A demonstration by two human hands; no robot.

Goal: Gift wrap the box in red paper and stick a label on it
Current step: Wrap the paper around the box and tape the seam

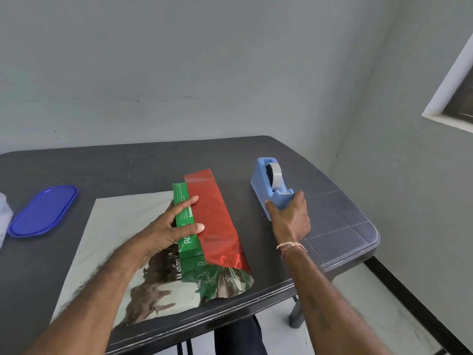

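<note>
- Judged early in the wrap: only one flap of red paper [212, 213] folded over the green box [190, 248], mid-table on the sheet's silver side.
- Presses that flap down with left hand [166, 229], fingers straight.
- Grips front of tape dispenser [263, 178] with right hand [291, 221], fingers curled round it.
- Left to do: tape seam, wrap far side, close ends, stick label; none in view.
- Works on dark table [128, 170], blue lid [43, 211] at left; pale walls [179, 73], window [455, 98] corner at right.
</note>
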